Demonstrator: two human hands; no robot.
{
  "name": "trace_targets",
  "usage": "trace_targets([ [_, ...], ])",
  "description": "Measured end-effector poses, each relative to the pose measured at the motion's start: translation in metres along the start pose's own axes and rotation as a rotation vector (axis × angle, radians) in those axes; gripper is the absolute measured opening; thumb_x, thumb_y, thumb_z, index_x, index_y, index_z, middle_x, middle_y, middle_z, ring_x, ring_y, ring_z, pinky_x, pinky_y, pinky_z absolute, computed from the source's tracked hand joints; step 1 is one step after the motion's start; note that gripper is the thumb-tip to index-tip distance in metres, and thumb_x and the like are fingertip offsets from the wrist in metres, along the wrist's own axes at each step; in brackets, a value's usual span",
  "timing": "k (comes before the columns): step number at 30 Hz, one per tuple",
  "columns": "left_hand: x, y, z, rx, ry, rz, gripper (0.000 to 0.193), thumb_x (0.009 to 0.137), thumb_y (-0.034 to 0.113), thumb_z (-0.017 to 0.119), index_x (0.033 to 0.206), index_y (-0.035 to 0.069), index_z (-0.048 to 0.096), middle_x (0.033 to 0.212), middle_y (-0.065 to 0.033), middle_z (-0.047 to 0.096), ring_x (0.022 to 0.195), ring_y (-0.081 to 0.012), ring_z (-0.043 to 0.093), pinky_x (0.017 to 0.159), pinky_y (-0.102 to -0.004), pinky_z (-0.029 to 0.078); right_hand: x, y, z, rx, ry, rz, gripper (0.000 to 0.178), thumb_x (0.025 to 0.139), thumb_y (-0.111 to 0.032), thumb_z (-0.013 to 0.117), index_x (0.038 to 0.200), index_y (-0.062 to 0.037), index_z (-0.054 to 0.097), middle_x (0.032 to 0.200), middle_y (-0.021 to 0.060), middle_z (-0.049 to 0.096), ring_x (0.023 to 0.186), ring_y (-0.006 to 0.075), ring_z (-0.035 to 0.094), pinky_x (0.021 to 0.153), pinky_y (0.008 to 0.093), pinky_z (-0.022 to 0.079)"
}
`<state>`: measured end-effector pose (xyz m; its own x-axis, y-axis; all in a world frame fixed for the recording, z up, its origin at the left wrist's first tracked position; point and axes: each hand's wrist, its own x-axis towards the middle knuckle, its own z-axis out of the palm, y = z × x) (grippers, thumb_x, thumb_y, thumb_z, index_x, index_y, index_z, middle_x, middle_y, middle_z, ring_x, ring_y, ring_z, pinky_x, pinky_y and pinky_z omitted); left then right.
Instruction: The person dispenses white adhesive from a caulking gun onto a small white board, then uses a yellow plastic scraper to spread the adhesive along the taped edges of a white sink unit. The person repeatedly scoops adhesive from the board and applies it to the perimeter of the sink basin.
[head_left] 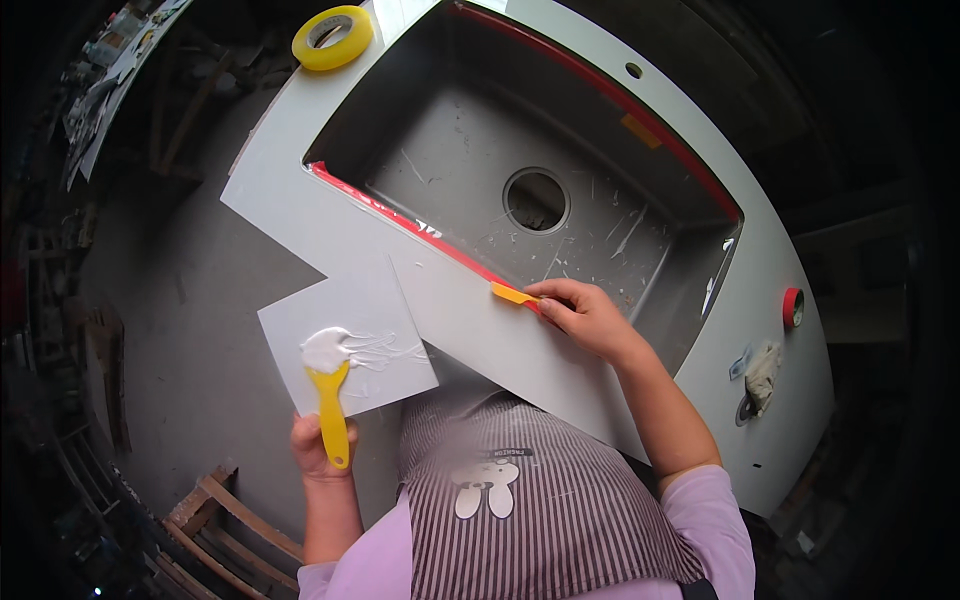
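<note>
1. Grey slab (330, 215) with a sink (600, 160) set in it, red tape (420, 228) along the near rim.
2. Grey board (390, 315), carried by the left hand (315, 448), which pinches a yellow scraper (331, 405) flat against it, blade in a blob of white paste (330, 348).
3. Right hand (585, 315), fingers closed on a small yellow spreader (512, 293) at the taped edge.
4. Yellow tape roll (332, 37), far corner.

Step judged: filling the rim joint. Next calls for a steady stroke along the tape.
</note>
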<state>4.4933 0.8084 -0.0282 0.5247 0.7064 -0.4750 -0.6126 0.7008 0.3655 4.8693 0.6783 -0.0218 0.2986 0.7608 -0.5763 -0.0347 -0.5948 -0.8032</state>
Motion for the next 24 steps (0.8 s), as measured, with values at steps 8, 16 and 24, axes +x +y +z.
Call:
trace_targets([
  [8, -0.004, -0.009, -0.006, 0.021, 0.002, -0.029, 0.054, 0.077, 0.001, 0.056, 0.129, -0.007, 0.048, 0.1, -0.0184, 0.067, 0.072, -0.0278, 0.069, 0.057, -0.0447, 0.061, -0.023, -0.013, -0.023, -0.247, 0.02, 0.061, 0.024, 0.093, -0.008, 0.061, 0.114, -0.0033, 0.071, 0.091, 0.0064, 0.069, 0.081, 0.0107, 0.061, 0.076, 0.0258, 0.05],
  [16, -0.003, -0.012, -0.005, 0.049, -0.011, -0.034, 0.056, 0.077, 0.002, 0.056, 0.132, -0.007, 0.045, 0.105, -0.019, 0.066, 0.075, -0.0287, 0.07, 0.057, -0.0444, 0.061, -0.011, -0.03, -0.006, -0.403, 0.076, -0.159, 0.025, 0.092, -0.008, 0.06, 0.115, -0.0041, 0.07, 0.102, 0.0141, 0.071, 0.095, 0.0235, 0.067, 0.086, 0.0319, 0.051],
  [24, -0.007, -0.012, -0.001, 0.081, 0.005, -0.019, 0.058, 0.078, 0.002, 0.057, 0.133, -0.008, 0.044, 0.105, -0.0206, 0.066, 0.074, -0.0301, 0.07, 0.057, -0.044, 0.062, -0.018, -0.018, -0.011, -0.458, 0.057, -0.065, 0.025, 0.09, -0.013, 0.061, 0.112, -0.0072, 0.071, 0.108, 0.0151, 0.07, 0.1, 0.0319, 0.065, 0.088, 0.0387, 0.05],
])
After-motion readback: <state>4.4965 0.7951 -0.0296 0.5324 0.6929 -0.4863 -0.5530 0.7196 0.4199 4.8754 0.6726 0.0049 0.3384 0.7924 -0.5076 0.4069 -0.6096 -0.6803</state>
